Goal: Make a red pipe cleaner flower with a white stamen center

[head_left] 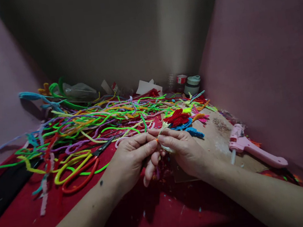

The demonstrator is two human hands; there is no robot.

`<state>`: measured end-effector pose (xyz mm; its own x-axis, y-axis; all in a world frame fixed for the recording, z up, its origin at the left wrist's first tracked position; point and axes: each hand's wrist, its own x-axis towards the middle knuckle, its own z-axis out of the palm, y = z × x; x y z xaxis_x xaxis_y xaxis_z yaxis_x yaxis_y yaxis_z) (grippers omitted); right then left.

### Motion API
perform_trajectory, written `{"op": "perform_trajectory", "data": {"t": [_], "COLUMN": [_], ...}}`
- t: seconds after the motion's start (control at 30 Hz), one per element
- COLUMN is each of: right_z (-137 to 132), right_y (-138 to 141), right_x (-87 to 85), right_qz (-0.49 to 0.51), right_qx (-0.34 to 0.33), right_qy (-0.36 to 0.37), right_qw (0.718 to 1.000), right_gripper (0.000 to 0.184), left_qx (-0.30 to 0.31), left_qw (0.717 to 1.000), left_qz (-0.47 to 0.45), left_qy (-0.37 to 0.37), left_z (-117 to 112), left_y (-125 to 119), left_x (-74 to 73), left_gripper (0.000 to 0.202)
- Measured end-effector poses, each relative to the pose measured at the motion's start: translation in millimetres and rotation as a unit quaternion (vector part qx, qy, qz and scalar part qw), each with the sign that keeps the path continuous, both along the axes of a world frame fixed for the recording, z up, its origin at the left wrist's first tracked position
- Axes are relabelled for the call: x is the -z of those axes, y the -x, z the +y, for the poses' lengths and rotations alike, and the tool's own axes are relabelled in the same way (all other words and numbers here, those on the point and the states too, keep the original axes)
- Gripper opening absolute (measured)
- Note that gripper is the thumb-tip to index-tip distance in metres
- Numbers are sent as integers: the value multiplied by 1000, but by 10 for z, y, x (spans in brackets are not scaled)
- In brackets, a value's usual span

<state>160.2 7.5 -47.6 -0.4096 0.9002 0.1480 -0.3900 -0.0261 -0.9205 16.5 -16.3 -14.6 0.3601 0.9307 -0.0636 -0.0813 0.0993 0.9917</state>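
Observation:
My right hand (180, 147) is closed around a small bundle of pale cream-tipped strands (164, 126), which fan out above the fingers. My left hand (135, 155) meets it at the fingertips, with thumb and index finger pinched on a tiny orange piece (157, 140). The fingers hide most of that piece and the lower end of the bundle. Just beyond the hands lie bent red pipe cleaner loops (178, 117) and blue pipe cleaner loops (190, 127). To the left rest scissors (93, 171) with red and yellow handles.
A tangled heap of coloured pipe cleaners (98, 117) spreads across the red cloth (152, 218). On the right, a pink glue gun (253, 148) lies on cardboard (214, 142). A lidded jar (192, 85) and a clear plastic bag (79, 90) stand at the back wall.

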Motion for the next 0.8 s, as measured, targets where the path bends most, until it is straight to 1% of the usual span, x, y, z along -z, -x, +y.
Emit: {"op": "perform_trajectory", "data": {"t": [0.07,0.1,0.13,0.17,0.2,0.27,0.3,0.33,0.37,0.43,0.5,0.57,0.7,0.8], "right_z": [10,14,16,18,18,15,13,10,8,4,3,5,15,21], "right_y": [6,6,6,4,2,-1,-3,-4,-6,-7,-6,-4,-3,-4], "right_x": [13,19,23,26,28,26,24,21,18,12,9,10,27,30], "right_qz": [10,10,8,10,15,22,20,14,7,-2,-4,-5,-10,-13], "right_qx": [1,8,18,28,35,46,50,52,54,54,50,43,28,23], "right_qy": [6,8,11,14,18,20,17,14,10,6,10,18,24,15], "right_qw": [1000,1000,1000,999,999,999,998,998,998,999,999,999,999,1000], "right_gripper": [13,11,10,9,8,8,7,6,6,6,7,8,12,11], "left_qx": [25,23,6,-23,-60,-125,-145,-156,-162,-168,-173,-172,-162,-157], "left_qw": [1000,998,994,982,960,890,855,828,809,785,767,756,746,745], "left_qz": [16,48,93,147,203,298,330,353,366,379,385,388,388,378], "left_qy": [-3,-21,-58,-115,-184,-323,-373,-408,-431,-460,-484,-498,-516,-527], "left_z": [6,5,4,2,1,2,4,7,10,15,20,25,33,34], "left_y": [7,6,2,-2,-6,-10,-9,-6,-1,10,19,25,39,59], "left_x": [19,32,48,68,93,147,173,193,208,222,224,227,248,261], "left_gripper": [23,24,23,21,17,8,6,6,8,9,8,7,8,10]}}
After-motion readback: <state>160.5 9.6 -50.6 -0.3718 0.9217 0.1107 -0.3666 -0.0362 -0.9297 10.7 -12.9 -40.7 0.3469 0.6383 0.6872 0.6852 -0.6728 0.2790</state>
